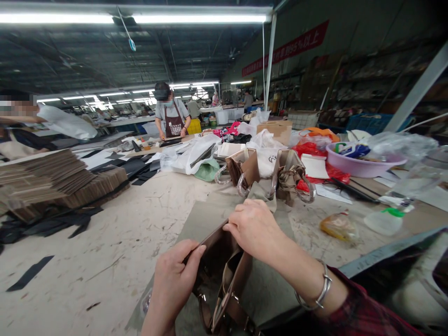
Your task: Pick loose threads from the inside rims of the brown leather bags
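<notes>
A brown handbag [241, 266] with straps and metal fittings stands close in front of me, its mouth spread apart. My left hand [175, 275] pinches the bag's upper rim at the left, thumb on the near side. Farther along the same rim, my right hand [254, 226] grips the edge between thumb and fingers. Beneath the bag lies a grey-green sheet [199, 217]. The lower part of the bag runs out of view at the bottom.
Two more brown bags [245, 165] [289, 175] stand behind. Stacked brown panels [45, 179] sit left. A purple basin [364, 161], a spray bottle [385, 219] and a tied plastic bag [339, 226] are at right. A co-worker [173, 114] stands across the table.
</notes>
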The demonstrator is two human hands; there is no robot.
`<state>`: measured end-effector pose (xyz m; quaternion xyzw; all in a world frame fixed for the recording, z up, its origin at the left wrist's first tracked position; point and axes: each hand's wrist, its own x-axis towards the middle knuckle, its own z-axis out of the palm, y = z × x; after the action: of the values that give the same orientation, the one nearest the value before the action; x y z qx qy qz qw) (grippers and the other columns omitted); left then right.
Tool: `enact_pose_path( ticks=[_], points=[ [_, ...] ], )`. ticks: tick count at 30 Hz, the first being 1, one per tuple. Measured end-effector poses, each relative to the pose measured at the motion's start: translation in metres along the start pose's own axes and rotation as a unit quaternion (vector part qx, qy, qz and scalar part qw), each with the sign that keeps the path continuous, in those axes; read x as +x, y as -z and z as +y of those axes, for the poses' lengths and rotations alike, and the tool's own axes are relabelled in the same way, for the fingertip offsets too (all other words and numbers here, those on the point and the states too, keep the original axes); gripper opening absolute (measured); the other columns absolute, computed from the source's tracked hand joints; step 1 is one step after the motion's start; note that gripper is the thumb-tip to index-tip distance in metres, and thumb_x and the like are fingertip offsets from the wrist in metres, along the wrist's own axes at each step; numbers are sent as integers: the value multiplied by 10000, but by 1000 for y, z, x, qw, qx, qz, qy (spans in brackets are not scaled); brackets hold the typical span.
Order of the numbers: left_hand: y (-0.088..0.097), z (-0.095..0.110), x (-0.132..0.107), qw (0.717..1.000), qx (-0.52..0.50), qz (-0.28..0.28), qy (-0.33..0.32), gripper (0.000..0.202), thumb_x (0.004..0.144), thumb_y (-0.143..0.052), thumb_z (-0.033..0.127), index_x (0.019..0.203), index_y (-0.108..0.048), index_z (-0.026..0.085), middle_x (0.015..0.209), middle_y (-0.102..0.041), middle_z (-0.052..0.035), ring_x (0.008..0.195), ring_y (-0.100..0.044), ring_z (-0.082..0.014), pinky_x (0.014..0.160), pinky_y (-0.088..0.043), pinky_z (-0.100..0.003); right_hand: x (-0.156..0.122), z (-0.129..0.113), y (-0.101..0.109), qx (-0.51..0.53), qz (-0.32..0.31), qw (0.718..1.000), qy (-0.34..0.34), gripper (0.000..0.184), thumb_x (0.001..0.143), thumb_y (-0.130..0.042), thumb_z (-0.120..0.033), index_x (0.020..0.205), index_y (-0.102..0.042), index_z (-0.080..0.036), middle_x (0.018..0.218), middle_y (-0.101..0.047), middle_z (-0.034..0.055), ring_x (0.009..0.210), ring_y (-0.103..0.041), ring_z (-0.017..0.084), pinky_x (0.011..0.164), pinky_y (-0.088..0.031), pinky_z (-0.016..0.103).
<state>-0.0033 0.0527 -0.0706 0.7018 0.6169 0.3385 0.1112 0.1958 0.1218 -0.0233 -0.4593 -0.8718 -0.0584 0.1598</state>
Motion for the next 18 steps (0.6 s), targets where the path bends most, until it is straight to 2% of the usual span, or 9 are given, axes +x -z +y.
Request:
enact_pose_path(
  ticks=[7,12,18],
  points=[
    [0,2,0,1000,7,2,-3,341,910,-486,387,666,-613,185,576,-555,25,552,-528,-111,547,-361,-215,0,0,1,-4,6,1000,0,250,866,-643,-364,689,-701,-197,748,-679,40,779,-543,217,682,-296,349],
    [0,2,0,1000,2,-7,-8,337,911,-484,391,683,-621,185,592,-574,19,562,-544,-115,541,-370,-211,-1,0,0,1,16,999,-31,250,838,-666,-381,670,-696,-197,746,-676,41,770,-556,206,667,-324,327],
    [1,0,0,1000,1,-11,-13,335,911,-491,393,680,-616,186,591,-571,21,558,-544,-116,530,-373,-209,-4,5,-4,57,25,996,-60,221,831,-679,-373,668,-671,-224,745,-652,-2,767,-570,173,672,-364,284]
  ],
)
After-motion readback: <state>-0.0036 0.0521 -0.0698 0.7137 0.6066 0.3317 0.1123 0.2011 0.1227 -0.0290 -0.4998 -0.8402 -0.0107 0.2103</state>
